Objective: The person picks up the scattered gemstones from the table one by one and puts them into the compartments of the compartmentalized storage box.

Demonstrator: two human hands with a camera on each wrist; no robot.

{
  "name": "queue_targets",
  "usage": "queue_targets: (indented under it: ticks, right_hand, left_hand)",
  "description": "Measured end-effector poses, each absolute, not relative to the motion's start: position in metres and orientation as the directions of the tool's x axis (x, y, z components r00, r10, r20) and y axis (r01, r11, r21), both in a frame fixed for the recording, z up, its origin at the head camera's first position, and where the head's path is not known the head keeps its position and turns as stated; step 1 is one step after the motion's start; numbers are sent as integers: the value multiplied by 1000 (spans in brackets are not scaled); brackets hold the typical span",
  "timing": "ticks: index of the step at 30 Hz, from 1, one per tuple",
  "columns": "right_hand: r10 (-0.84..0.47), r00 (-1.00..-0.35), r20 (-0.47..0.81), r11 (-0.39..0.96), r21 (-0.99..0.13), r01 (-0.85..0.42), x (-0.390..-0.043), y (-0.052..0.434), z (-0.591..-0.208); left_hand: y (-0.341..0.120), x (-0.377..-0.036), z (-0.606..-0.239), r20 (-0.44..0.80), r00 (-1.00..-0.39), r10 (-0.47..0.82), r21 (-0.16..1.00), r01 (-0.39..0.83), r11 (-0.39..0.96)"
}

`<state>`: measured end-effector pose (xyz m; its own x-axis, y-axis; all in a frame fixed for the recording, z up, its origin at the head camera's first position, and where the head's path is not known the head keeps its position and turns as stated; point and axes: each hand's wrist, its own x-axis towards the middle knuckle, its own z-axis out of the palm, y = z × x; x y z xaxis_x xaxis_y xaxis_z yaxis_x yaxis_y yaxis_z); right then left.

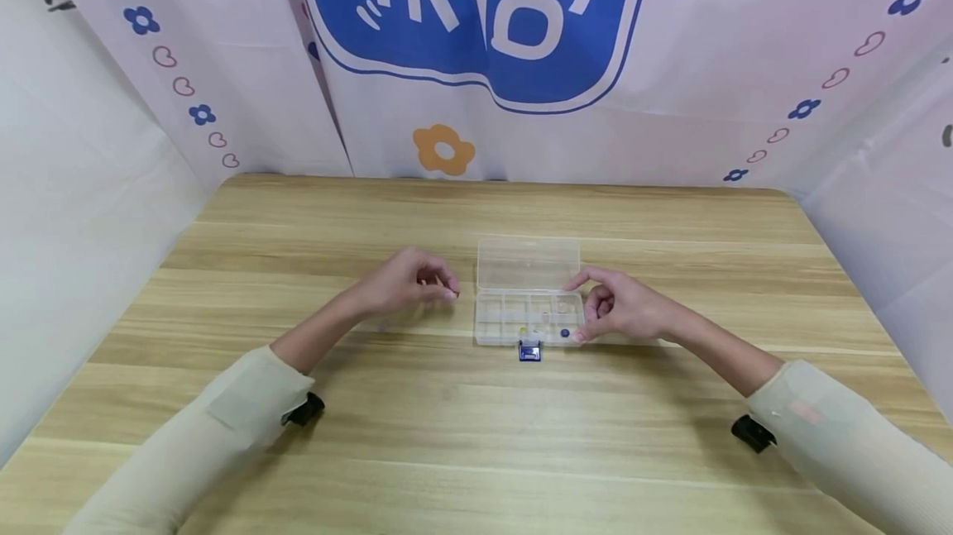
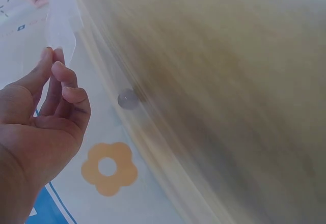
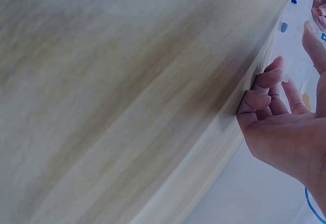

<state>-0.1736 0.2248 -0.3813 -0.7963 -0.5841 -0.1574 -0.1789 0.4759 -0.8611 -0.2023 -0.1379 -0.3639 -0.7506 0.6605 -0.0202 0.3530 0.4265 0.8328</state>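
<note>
At the middle of the wooden table (image 1: 313, 452) lies a clear compartment box (image 1: 527, 316) with its lid (image 1: 529, 262) thrown back flat behind it. Just left of the box hovers the left hand (image 1: 405, 283), fingers curled with thumb and forefinger tips drawn together; whether something tiny sits between them cannot be told, though the left wrist view shows the fingers (image 2: 63, 89) loosely bent with nothing visible in them. At the right end of the box is the right hand (image 1: 621, 308), thumb and index finger spread over the end compartments, the other fingers curled near the front right corner; it seems to touch the wall there without clasping it. Inside the box, a small blue bead (image 1: 565, 333) lies in the front row near the right hand, and a yellowish bit (image 1: 523, 330) left of it. Touching the front wall of the box, on the table, stands a small blue clip-like piece (image 1: 529, 351).

The likely risks: the box is light and only steadied at its right end, so a nudge from either hand could slide it and scatter the small pieces between compartments. Anything pinched in the left hand could drop and roll across the table. The blue piece at the front could also be knocked away
</note>
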Motion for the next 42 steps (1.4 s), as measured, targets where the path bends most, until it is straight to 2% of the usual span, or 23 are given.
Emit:
queue_targets:
  ticks: [42]
  right_hand:
    - [-587, -795, -155, 470, -865, -178, -174, 225, -380]
  left_hand:
    - [-100, -211, -367, -24, -725, 689, 813, 386, 435]
